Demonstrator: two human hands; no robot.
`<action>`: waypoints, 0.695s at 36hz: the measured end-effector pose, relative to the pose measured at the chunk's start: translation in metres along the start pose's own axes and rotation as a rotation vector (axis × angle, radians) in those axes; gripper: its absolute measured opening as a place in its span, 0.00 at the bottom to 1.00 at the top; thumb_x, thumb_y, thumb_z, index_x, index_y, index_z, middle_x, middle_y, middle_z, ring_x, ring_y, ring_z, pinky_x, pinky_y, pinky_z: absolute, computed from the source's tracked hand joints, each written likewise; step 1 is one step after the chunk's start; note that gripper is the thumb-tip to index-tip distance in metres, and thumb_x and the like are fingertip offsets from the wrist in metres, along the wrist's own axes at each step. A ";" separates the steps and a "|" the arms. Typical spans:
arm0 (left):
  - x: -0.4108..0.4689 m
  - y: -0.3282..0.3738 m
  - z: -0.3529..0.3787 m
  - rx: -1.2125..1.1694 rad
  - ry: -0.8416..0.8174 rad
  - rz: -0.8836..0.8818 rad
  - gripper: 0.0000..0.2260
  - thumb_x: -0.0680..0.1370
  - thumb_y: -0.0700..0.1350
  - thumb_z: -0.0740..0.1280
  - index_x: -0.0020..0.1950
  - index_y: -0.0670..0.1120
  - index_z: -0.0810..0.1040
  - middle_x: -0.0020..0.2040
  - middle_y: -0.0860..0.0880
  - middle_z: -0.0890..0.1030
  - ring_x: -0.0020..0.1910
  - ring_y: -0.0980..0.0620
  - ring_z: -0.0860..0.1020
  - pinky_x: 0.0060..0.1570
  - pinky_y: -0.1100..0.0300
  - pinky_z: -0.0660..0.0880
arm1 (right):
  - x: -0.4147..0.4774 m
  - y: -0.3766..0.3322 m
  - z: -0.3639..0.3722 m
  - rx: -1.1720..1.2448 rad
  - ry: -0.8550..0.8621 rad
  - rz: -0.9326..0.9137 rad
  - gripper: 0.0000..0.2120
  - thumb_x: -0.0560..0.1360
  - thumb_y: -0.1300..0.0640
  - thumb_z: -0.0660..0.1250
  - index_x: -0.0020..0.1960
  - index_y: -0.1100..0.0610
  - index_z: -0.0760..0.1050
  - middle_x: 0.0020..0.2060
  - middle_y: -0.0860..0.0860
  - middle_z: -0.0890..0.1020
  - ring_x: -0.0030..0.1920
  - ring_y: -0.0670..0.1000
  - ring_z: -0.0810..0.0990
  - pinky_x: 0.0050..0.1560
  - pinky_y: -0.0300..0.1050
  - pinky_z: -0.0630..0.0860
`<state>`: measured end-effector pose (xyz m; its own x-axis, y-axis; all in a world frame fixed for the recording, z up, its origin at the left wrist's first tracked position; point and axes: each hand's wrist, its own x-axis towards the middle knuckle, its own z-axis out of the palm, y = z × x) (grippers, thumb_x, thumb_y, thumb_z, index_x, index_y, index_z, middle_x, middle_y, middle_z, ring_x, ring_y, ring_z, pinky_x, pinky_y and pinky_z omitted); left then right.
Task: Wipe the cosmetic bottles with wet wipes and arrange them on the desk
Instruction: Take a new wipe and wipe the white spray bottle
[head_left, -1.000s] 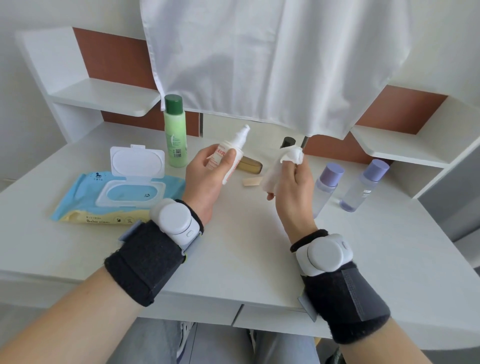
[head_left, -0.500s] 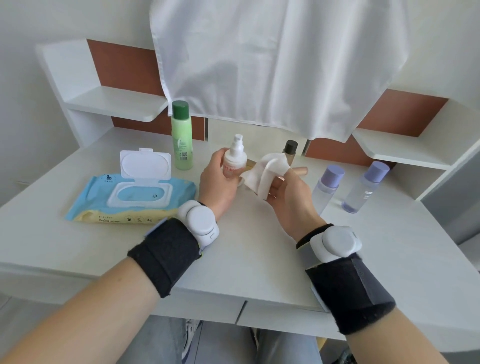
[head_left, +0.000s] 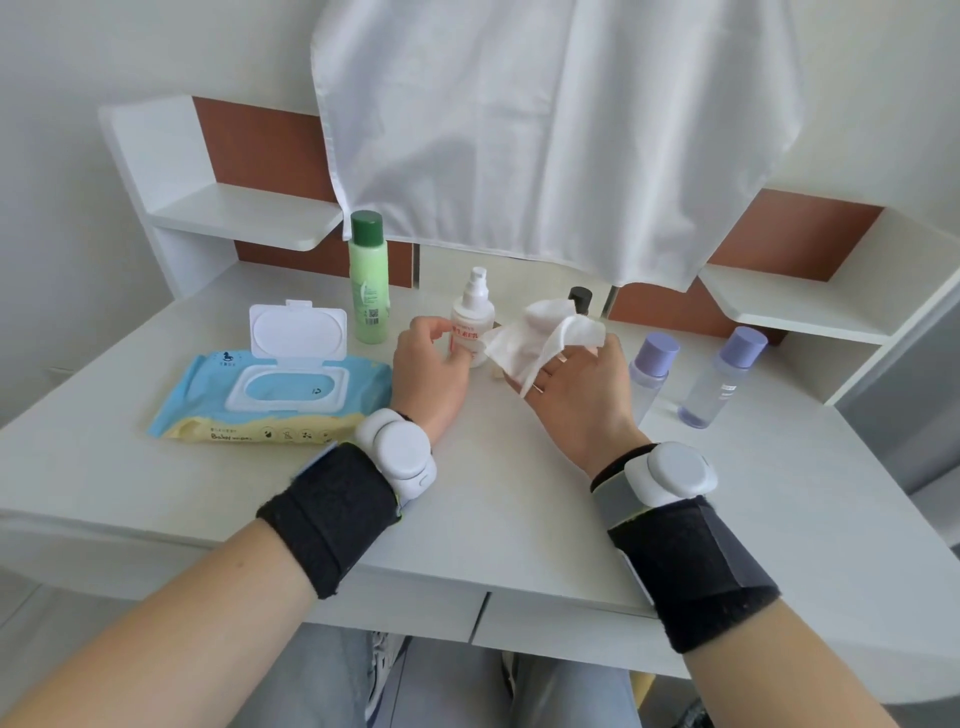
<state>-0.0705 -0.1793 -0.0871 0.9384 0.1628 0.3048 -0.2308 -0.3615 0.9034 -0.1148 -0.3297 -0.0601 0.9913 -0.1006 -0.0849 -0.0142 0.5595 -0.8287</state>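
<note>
Head view, contents of the desk (head_left: 493, 493):

- Spray bottle (head_left: 471, 325): white, red-printed label, pump top. It stands upright on the desk, just right of the green bottle (head_left: 366, 280) and left of the wet wipe (head_left: 545, 338). A second ago it was lifted and tilted in the left hand; half a second ago it was upright and still held up.
- Left hand (head_left: 431, 358): curled round the lower body of the spray bottle, thumb at its left side, fingertips across the label. It has come down with the bottle.
- Right hand (head_left: 576, 395): back towards the camera, grasping the wet wipe, its fingertips hidden under the sheet. The hand is now apart from the bottle.
- Wet wipe: earlier bunched tight, now spread into a looser sheet, one corner touching the bottle's label.
- Dark-capped bottle (head_left: 580, 300): behind the wipe, only the cap showing.
- Two purple-capped bottles (head_left: 652, 374) (head_left: 724, 379): side by side right of the right hand, unmoved.
- Wipes pack (head_left: 270, 395): blue and yellow, lid (head_left: 297, 330) flipped open, left of the left hand, unmoved.
- White cloth (head_left: 545, 130): hanging above the desk's back edge.
- Black wristbands with white devices (head_left: 397, 452) (head_left: 670, 470).
</note>
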 end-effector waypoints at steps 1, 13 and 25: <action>-0.002 0.000 -0.002 -0.012 -0.006 0.007 0.14 0.76 0.47 0.69 0.59 0.45 0.73 0.59 0.48 0.76 0.58 0.50 0.72 0.57 0.57 0.68 | 0.003 0.003 0.001 -0.026 -0.045 0.013 0.14 0.82 0.57 0.55 0.62 0.62 0.73 0.50 0.32 0.80 0.54 0.33 0.77 0.64 0.30 0.66; 0.005 -0.004 -0.036 -0.026 0.039 -0.094 0.06 0.75 0.39 0.65 0.50 0.47 0.76 0.51 0.48 0.79 0.52 0.48 0.76 0.52 0.59 0.70 | 0.001 0.001 0.000 0.253 -0.188 0.221 0.38 0.67 0.30 0.68 0.72 0.46 0.66 0.72 0.43 0.68 0.70 0.50 0.71 0.72 0.47 0.62; -0.017 0.019 -0.049 -0.305 -0.273 -0.073 0.17 0.78 0.55 0.62 0.45 0.42 0.79 0.41 0.49 0.79 0.41 0.53 0.77 0.41 0.59 0.72 | -0.025 0.001 0.011 -0.082 -0.462 0.290 0.42 0.74 0.28 0.49 0.76 0.57 0.63 0.71 0.58 0.72 0.70 0.58 0.71 0.71 0.60 0.65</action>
<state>-0.1034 -0.1436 -0.0602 0.9795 -0.0859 0.1824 -0.1881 -0.0628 0.9801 -0.1384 -0.3182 -0.0526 0.8991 0.4302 -0.0802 -0.2875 0.4424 -0.8495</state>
